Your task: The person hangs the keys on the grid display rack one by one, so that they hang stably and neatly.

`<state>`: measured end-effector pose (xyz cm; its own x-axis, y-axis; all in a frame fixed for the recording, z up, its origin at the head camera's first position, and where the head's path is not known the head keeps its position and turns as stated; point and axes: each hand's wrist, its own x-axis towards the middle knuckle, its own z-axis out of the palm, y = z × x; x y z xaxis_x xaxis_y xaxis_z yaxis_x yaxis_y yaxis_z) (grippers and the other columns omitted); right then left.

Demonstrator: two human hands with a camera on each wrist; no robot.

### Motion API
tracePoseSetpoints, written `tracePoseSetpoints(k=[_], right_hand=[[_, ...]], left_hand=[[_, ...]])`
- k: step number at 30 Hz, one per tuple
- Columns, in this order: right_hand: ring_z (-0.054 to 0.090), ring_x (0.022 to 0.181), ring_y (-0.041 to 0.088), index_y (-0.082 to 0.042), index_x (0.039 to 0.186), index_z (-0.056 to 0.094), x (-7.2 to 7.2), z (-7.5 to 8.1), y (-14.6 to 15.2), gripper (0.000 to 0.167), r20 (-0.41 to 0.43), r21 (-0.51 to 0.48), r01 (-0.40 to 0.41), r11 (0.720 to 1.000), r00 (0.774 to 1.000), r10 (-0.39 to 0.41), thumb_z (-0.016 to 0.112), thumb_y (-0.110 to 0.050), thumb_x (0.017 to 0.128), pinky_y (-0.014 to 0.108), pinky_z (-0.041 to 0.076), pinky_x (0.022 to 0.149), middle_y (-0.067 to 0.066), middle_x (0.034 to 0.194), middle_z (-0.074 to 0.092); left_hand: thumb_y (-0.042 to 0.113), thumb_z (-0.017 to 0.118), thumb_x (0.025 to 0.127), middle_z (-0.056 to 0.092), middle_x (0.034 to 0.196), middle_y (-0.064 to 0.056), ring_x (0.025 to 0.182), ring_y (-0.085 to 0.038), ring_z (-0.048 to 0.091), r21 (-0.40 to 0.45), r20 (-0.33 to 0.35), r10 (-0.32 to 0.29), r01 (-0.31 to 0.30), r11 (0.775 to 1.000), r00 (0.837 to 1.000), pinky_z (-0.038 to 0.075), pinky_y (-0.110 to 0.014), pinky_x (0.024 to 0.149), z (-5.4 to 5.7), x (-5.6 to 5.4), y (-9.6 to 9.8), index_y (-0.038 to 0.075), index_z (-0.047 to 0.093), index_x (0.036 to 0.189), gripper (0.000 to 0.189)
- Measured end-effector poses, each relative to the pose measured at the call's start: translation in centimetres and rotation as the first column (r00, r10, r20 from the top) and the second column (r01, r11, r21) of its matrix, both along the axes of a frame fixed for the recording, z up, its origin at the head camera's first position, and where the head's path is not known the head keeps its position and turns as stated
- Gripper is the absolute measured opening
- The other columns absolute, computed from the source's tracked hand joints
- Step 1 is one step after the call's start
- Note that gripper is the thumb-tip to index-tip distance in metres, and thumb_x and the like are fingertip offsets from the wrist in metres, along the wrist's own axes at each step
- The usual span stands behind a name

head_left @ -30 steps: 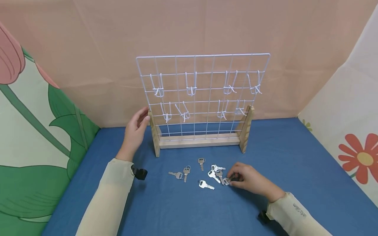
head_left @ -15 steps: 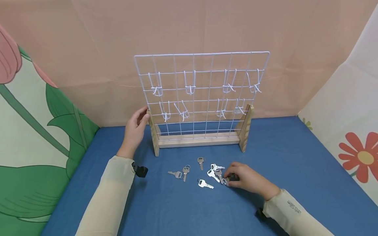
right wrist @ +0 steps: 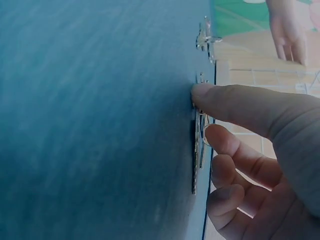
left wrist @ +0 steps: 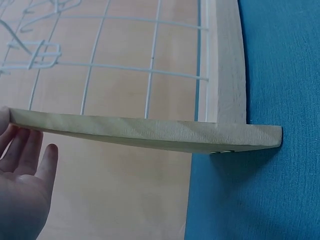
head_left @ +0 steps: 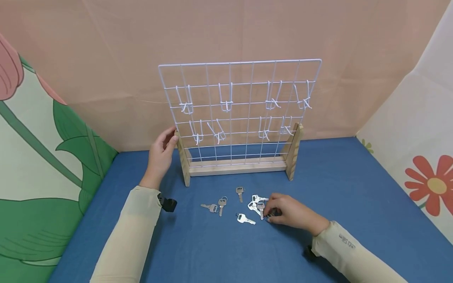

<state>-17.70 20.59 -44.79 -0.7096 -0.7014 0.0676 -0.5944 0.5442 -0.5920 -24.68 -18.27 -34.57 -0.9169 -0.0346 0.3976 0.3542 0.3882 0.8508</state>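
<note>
A white wire grid rack with hooks stands in a wooden base. My left hand holds the base's left upright, thumb on one side and fingers on the other. At the front right of the rack, my right hand pinches at a key low over the table, its thumb and forefinger close together and the other fingers curled. A small ring shows by the forefinger in the right wrist view. Silver keys lie beside these fingertips, partly covered by them.
More keys lie on the blue cloth: one flat key in front, a single key nearer the rack, and a ringed pair to the left. A beige backdrop rises behind, with printed panels at both sides.
My right hand has slid left along the cloth, over the key ring and closer to the heap of keys. The left hand keeps its hold on the upright.
</note>
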Motion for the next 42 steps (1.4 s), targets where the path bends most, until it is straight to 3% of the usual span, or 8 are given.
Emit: tracePoseSetpoints(k=[6,15,23,27,30,33,37,42], right_hand=[[0.056,0.077,0.003,-0.018,0.088,0.073,-0.2,0.1,0.0,0.013,0.053,-0.012,0.029,0.999,0.998,-0.029,0.081,-0.007,0.087,0.023,0.055,0.067,-0.008,0.091,0.058],[0.055,0.079,0.003,-0.014,0.09,0.071,-0.2,-0.3,0.8,0.005,0.045,-0.095,0.009,0.995,0.999,-0.004,0.075,-0.014,0.093,0.023,0.053,0.067,-0.009,0.093,0.06],[0.054,0.078,0.009,-0.022,0.095,0.07,-0.2,0.4,1.9,0.006,0.033,-0.23,0.188,0.955,0.982,-0.185,0.071,-0.015,0.096,0.025,0.048,0.062,-0.009,0.093,0.061],[0.054,0.081,0.013,-0.019,0.096,0.07,-0.4,1.3,2.0,0.004,0.032,-0.293,0.303,0.907,0.951,-0.307,0.069,-0.016,0.097,0.026,0.047,0.061,-0.005,0.096,0.062],[0.054,0.079,0.014,-0.015,0.098,0.071,-0.5,2.2,2.0,0.003,0.039,-0.347,0.393,0.852,0.913,-0.405,0.068,-0.017,0.099,0.027,0.048,0.061,-0.002,0.097,0.062],[0.056,0.078,0.014,-0.011,0.1,0.071,-0.6,2.9,1.9,0.006,0.048,-0.415,0.458,0.786,0.874,-0.484,0.067,-0.016,0.099,0.026,0.049,0.063,0.001,0.097,0.063],[0.057,0.081,0.016,-0.004,0.104,0.07,-0.8,3.9,2.0,0.012,0.09,-0.513,0.492,0.703,0.846,-0.525,0.065,-0.015,0.101,0.024,0.05,0.067,0.002,0.096,0.062],[0.057,0.086,0.017,0.005,0.11,0.066,-1.1,5.3,2.3,0.026,0.209,-0.604,0.519,0.605,0.835,-0.508,0.064,-0.021,0.102,0.021,0.051,0.073,0.001,0.099,0.063]], left_hand=[[0.01,0.047,0.109,0.048,0.148,-0.025,0.138,-0.038,0.045,0.007,0.003,-0.006,0.006,1.0,1.0,0.037,-0.05,0.116,0.1,-0.1,0.0,-0.007,0.043,0.148,0.043],[0.02,0.053,0.108,0.051,0.15,-0.013,0.138,-0.027,0.047,0.01,-0.009,-0.013,0.013,1.0,1.0,0.038,-0.045,0.116,-2.4,-2.5,-1.2,0.005,0.047,0.151,0.046],[0.029,0.055,0.106,0.049,0.152,-0.009,0.141,-0.024,0.044,0.044,0.031,-0.04,0.039,0.998,0.999,0.037,-0.04,0.117,-2.7,-2.8,-1.8,0.011,0.046,0.152,0.05],[0.031,0.057,0.105,0.048,0.153,-0.008,0.143,-0.024,0.042,0.067,0.061,-0.057,0.053,0.996,0.997,0.035,-0.041,0.118,-2.6,-3.0,-2.1,0.011,0.046,0.152,0.052],[0.027,0.059,0.105,0.047,0.154,-0.009,0.143,-0.025,0.042,0.102,0.079,-0.078,0.069,0.992,0.994,0.035,-0.04,0.119,-2.4,-3.1,-2.2,0.009,0.045,0.153,0.053],[0.022,0.062,0.103,0.047,0.153,-0.012,0.142,-0.026,0.043,0.177,0.086,-0.103,0.087,0.98,0.991,0.039,-0.03,0.115,-2.5,-3.4,-2.2,0.006,0.046,0.151,0.053],[0.019,0.065,0.101,0.048,0.151,-0.013,0.137,-0.024,0.047,0.302,0.095,-0.126,0.092,0.949,0.987,0.045,-0.019,0.105,-2.9,-3.7,-2.1,0.004,0.048,0.149,0.053],[0.016,0.066,0.099,0.048,0.147,-0.012,0.132,-0.02,0.048,0.428,0.103,-0.153,0.095,0.899,0.983,0.047,-0.018,0.102,-3.5,-4.0,-2.2,0.003,0.049,0.148,0.053]])
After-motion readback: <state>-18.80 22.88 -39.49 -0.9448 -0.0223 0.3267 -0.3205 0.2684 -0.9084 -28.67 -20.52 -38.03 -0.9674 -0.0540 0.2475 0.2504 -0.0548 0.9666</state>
